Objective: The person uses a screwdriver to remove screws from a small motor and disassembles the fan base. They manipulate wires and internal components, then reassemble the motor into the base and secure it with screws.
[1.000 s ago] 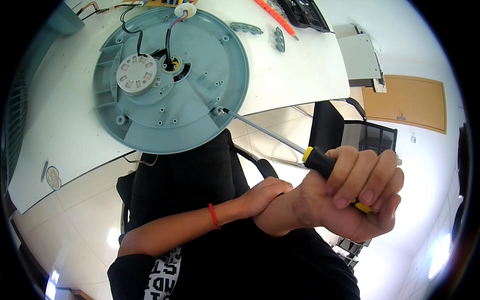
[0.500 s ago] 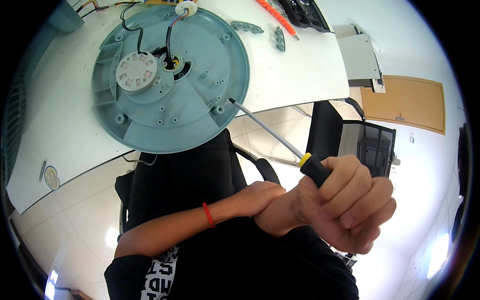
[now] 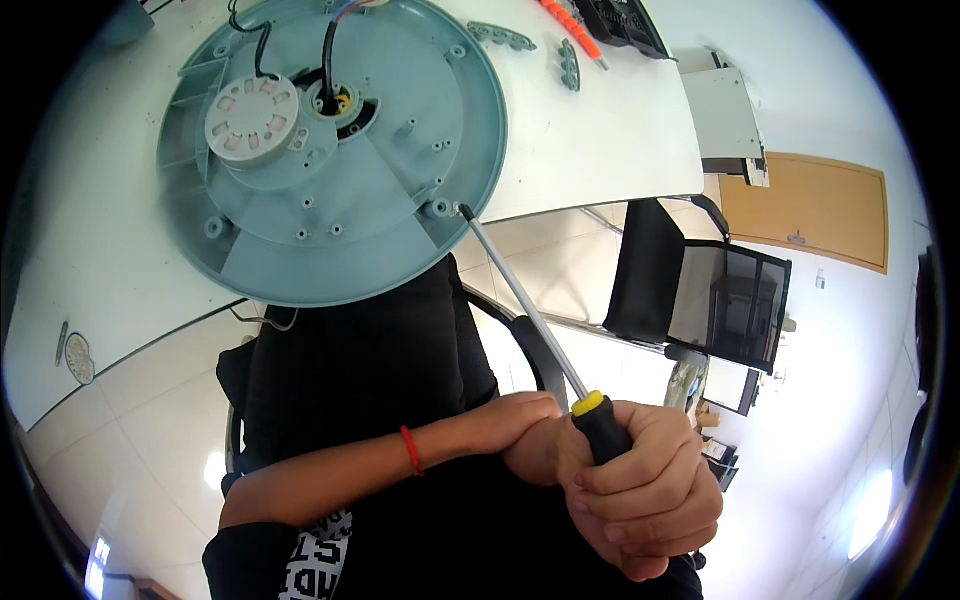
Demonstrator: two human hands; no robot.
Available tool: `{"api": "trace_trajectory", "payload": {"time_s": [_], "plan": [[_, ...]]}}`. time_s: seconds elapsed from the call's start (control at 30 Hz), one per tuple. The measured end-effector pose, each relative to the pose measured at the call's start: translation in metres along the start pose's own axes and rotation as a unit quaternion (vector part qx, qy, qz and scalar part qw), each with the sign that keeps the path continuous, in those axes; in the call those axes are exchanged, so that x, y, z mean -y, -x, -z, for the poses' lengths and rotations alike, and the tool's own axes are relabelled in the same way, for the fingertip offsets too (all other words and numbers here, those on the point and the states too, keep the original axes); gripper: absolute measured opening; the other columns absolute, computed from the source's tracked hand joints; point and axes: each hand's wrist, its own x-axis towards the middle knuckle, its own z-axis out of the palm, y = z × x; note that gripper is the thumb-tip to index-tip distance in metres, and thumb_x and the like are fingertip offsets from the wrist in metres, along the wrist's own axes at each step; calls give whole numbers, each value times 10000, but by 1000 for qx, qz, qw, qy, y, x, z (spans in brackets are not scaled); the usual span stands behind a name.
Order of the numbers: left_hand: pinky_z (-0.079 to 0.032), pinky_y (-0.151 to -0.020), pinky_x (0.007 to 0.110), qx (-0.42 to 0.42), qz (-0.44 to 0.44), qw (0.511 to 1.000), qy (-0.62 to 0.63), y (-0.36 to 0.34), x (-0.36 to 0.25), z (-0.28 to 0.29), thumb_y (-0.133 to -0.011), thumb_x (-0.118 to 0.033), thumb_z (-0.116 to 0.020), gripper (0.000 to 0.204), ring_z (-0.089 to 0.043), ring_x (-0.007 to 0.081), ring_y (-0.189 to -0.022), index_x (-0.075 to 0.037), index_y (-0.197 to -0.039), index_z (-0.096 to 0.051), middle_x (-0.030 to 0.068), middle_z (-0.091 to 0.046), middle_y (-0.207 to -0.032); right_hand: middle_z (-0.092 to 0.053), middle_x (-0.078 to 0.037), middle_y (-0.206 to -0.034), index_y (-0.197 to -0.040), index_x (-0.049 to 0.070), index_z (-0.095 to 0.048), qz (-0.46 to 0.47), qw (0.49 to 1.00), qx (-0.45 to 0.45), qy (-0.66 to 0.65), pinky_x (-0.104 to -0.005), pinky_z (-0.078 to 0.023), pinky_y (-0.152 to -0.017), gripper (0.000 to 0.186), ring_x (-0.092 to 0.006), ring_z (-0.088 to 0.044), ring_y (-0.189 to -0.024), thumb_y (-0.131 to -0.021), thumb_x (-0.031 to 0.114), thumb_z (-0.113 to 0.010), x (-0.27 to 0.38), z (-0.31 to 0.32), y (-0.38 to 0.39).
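My right hand (image 3: 645,485) grips the yellow-and-black handle of a screwdriver (image 3: 600,428), whose long shaft points up-left. Its tip is beside a screw post (image 3: 441,208) at the lower right of a round blue-grey plastic base (image 3: 310,260); I cannot tell whether they touch. A small piece, possibly a screw, sits at the tip. The base carries a white slotted disc housing (image 3: 250,120) and a dark cable (image 3: 328,65) through its centre hole. My left hand (image 3: 515,418) lies closed over my right wrist, its fingertips mostly hidden.
On the white table (image 3: 600,150) are two small grey-green plastic pieces (image 3: 500,37), (image 3: 570,65), an orange tool (image 3: 573,30), a black tray (image 3: 620,25) and a small round dish (image 3: 79,358) at the near left. A black chair (image 3: 640,280) stands right of the table.
My right hand and the screwdriver handle have moved down and slightly left, so the shaft stands steeper. The tip shifted up-right from the post. The base appears further left in view.
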Motion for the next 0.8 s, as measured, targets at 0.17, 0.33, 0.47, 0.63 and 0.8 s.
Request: {"api": "trace_trajectory", "payload": {"time_s": [0.17, 0.33, 0.47, 0.63, 0.8], "plan": [[-462, -912, 323, 2, 12, 999, 39, 2, 8, -10, -994, -259, -452, 323, -605, 216, -1003, -17, -1001, -665, 113, -664, -1037, -521, -42, -518, -658, 68, -494, 54, 998, -23, 11, -267, -423, -297, 326, -140, -525, -354, -895, 88, -717, 7, -7, 3], [-442, -853, 303, -17, -140, 988, -70, 13, -15, -18, -1009, -288, -462, 314, -573, 171, -891, -38, -890, -611, 72, -626, -878, -544, -46, -496, -700, 64, -529, 80, 996, -35, -10, -281, -446, -327, 277, -144, -545, -370, -895, 95, -722, 13, -6, -9], [-459, -862, 297, -33, -145, 980, -133, 22, -24, -14, -1013, -202, -456, 262, -587, 195, -901, -25, -904, -614, 78, -623, -917, -551, -35, -505, -711, 67, -539, 60, 993, -29, -100, -261, -446, -335, 259, -137, -547, -370, -884, 119, -725, 6, -9, -4], [-454, -907, 309, -15, -41, 992, -117, 12, 18, 18, -1021, -165, -442, 242, -565, 191, -990, -16, -961, -623, 62, -629, -1005, -565, -7, -515, -736, 84, -547, 43, 998, -13, -37, -206, -472, -365, 238, -108, -552, -373, -853, 151, -743, 2, -17, -7], [-404, -920, 304, -18, -134, 987, -87, 21, 3, -1, -1019, -292, -451, 308, -523, 153, -947, -42, -969, -623, 51, -581, -958, -534, -56, -516, -674, 62, -516, 92, 995, -34, -12, -278, -417, -306, 297, -152, -531, -359, -896, 77, -712, 9, -12, 2]]}}
